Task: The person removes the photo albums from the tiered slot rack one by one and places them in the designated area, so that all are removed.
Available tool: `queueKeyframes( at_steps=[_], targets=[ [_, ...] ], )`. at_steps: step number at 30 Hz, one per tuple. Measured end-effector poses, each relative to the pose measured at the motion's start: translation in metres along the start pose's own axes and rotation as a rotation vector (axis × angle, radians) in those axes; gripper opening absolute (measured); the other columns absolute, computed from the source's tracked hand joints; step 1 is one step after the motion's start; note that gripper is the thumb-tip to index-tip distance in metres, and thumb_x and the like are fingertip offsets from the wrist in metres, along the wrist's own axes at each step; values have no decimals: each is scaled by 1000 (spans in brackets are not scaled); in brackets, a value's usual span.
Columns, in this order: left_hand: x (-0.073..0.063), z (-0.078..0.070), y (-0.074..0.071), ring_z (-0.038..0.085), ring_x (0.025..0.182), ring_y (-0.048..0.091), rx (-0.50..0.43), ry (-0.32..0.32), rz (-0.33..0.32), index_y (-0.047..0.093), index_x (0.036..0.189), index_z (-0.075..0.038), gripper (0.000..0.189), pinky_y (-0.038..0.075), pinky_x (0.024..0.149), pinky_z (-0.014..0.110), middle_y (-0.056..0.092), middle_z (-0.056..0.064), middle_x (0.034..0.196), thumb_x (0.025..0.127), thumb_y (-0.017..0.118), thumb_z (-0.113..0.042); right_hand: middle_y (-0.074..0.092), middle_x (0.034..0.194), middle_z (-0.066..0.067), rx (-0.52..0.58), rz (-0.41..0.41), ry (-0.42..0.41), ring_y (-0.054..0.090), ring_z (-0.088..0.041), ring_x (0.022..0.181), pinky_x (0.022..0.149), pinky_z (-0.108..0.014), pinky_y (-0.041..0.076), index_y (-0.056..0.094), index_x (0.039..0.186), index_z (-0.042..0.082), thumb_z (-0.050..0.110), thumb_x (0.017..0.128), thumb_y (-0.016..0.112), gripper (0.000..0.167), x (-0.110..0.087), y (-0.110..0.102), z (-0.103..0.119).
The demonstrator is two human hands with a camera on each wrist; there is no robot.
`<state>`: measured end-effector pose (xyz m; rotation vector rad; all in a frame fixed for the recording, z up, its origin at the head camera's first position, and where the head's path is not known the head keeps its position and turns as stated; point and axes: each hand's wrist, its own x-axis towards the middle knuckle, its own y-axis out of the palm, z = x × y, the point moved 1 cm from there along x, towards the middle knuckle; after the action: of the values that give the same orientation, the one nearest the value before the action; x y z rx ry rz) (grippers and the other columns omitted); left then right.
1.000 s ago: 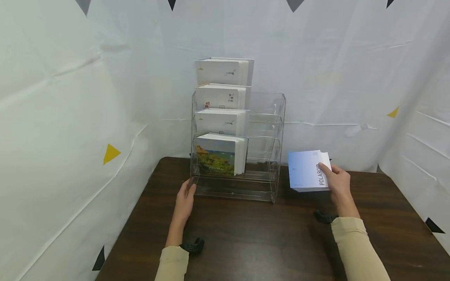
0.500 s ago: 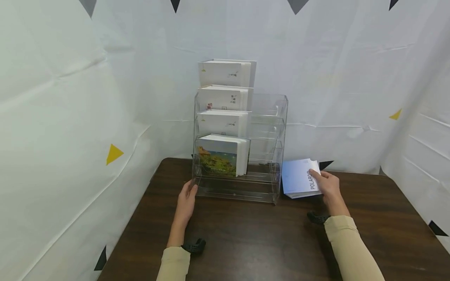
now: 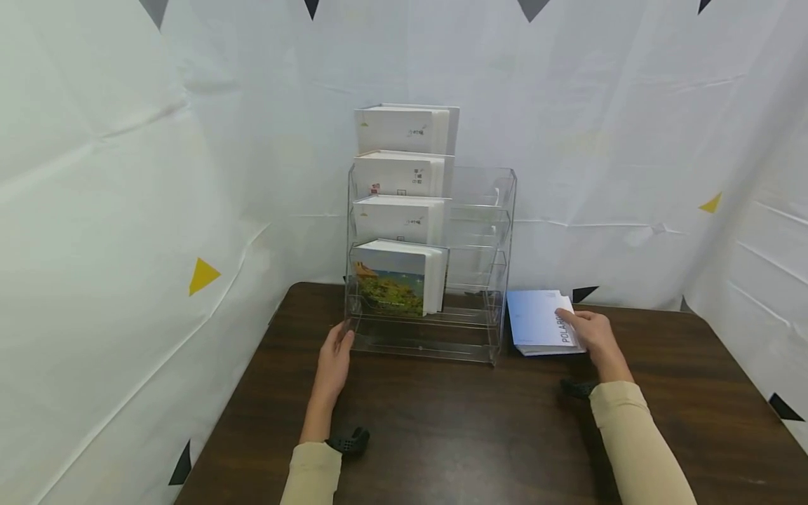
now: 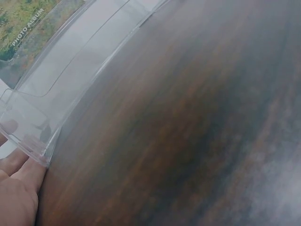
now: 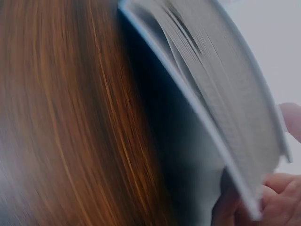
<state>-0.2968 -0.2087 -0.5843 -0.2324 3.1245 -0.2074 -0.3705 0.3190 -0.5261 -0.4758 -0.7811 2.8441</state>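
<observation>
At the left front corner of a clear tiered rack [image 3: 419,353], my left hand [image 3: 333,361] holds the side panel low down; some fingers [image 4: 30,172] show beside and through the plastic. My right hand [image 3: 593,337] pinches a pale blue photo album [image 3: 533,319] marked POLAROID by its right edge, thumb on the front cover. This album stands off the rack's right side, low over the table. In the right wrist view its page block [image 5: 225,89] shows between the two covers, tilted above the wood. Fingers behind the album are mostly hidden.
The rack's left half holds a landscape-cover photo album [image 3: 391,284] at the front and white books [image 3: 398,221] in the tiers behind, the topmost rising above the rack. A dark wooden table [image 3: 442,435] lies beneath. White sheeting [image 3: 600,140] hangs close behind and at both sides.
My right hand has brought the blue album left and down, closer to the rack and table, then shifted slightly right. My left hand stays at the rack's corner.
</observation>
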Motion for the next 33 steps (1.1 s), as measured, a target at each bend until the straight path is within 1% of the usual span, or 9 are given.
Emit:
queueKeyframes(
  at_steps=[3,7,9,11,15,18,23,27,33],
  targets=[
    [-2,-1,-1,37,163,31,1,7,-4,40,165,-16,63,28,132,60,38,16,172,114,48,-52,53,141,-31,-101,42,6,61,-24,105,79,-26,52,41,156,-17,61,109,46,91,2,-4,-1],
    [-1,-1,0,37,163,32,6,14,-4,39,166,-15,62,28,132,61,39,16,171,115,48,-50,41,156,-39,-156,88,57,52,-43,128,103,-47,54,30,159,-19,71,107,29,104,5,-8,-1],
    [-1,0,0,37,162,33,10,17,-4,39,166,-15,60,28,132,61,40,16,171,115,48,-47,35,161,-42,-159,98,78,48,-49,137,117,-58,48,26,160,-20,74,106,25,108,6,-9,-1],
    [0,1,0,37,162,33,8,25,-1,39,166,-14,60,28,132,60,41,16,171,116,48,-46,30,163,-43,-171,106,90,44,-52,142,123,-63,41,23,161,-20,75,106,23,109,6,-10,0],
    [-4,-11,-1,39,162,33,1,-4,17,37,167,-10,58,28,132,61,39,19,171,117,47,-39,30,162,-45,-225,113,71,44,-54,143,123,-65,40,25,159,-21,69,108,22,103,5,-11,2],
    [-4,-14,-1,40,163,30,-1,-32,24,34,168,-8,59,27,133,61,35,21,173,118,46,-35,31,161,-45,-260,108,52,42,-56,144,124,-66,39,29,157,-21,64,110,23,98,3,-12,4],
    [1,-1,0,38,163,30,-8,-15,12,34,169,-13,62,26,133,61,35,18,174,116,47,-44,25,164,-46,-324,94,37,31,-61,152,127,-69,32,32,157,-20,60,110,26,93,1,-13,7],
    [-1,0,0,38,162,33,0,4,9,36,167,-15,62,29,132,61,37,16,173,115,48,-48,27,164,-44,-327,63,11,31,-61,152,125,-70,32,35,157,-17,57,111,29,88,-6,-13,9],
    [-2,-1,0,36,161,36,-5,14,-2,40,165,-16,59,30,131,61,41,14,170,115,49,-47,34,166,-37,-283,-25,-50,33,-59,152,122,-75,31,42,159,-8,59,111,35,82,-22,-10,20]
  ],
)
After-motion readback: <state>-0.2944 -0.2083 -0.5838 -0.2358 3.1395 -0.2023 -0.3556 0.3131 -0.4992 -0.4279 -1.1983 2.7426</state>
